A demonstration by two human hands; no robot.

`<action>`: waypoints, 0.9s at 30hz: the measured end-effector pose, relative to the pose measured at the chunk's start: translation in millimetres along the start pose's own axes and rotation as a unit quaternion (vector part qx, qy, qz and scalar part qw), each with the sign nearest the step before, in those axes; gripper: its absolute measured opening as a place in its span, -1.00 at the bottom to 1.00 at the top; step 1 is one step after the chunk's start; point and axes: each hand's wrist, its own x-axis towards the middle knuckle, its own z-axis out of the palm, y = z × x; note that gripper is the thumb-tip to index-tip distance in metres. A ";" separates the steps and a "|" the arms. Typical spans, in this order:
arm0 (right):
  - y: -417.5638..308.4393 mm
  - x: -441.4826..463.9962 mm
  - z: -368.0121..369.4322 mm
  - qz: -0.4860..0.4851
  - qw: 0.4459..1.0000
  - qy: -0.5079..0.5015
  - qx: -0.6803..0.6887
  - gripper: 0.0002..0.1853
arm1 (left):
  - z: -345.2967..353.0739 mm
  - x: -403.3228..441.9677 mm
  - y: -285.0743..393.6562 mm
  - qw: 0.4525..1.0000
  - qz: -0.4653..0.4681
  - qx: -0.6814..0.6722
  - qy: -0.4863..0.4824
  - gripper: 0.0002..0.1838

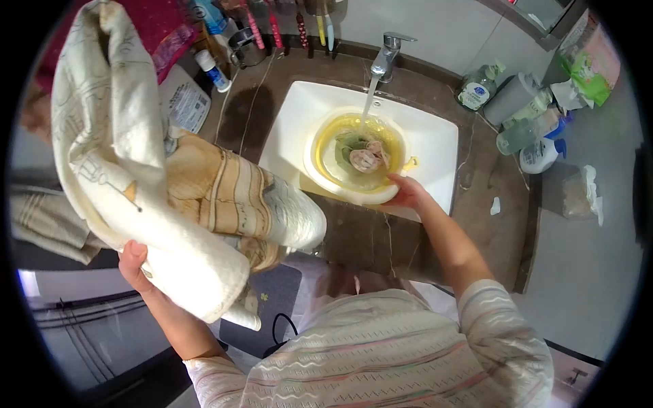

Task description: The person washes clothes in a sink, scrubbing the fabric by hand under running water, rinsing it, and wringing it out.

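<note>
My left hand (135,264) is closed on a large white and tan patterned cloth (197,197), bunched up and hanging over the counter's left side. My right hand (407,193) grips the near right rim of a round basin (321,178), white-rimmed and yellow inside, which sits in the white sink (286,126). Water runs from the chrome faucet (382,64) into the basin. Green and pink wet fabric (366,158) lies in the water there.
Several bottles, among them a clear pump bottle (476,87) and a white one (539,156), stand on the right of the dark counter (435,234). Toothbrushes (275,26) hang at the back wall. A white jug (183,100) and a small tube (212,71) are at the left.
</note>
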 end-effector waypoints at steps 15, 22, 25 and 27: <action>-7.5 -0.9 18.6 -0.187 0.979 0.054 0.056 -0.36 | 38.9 45.4 -15.0 0.998 -0.037 0.047 0.036 -0.25; -39.5 -60.0 40.1 -0.176 0.980 0.078 0.048 -0.43 | 44.4 69.6 -8.7 0.993 -0.040 0.107 0.014 -0.33; -48.5 -87.4 55.6 -0.200 0.975 0.091 0.040 -0.44 | 63.1 86.7 -11.4 0.999 -0.035 0.037 -0.014 -0.44; -54.0 -90.3 51.1 -0.194 0.976 0.088 0.050 -0.47 | 90.4 100.8 -9.3 0.997 -0.053 -0.026 -0.054 -0.50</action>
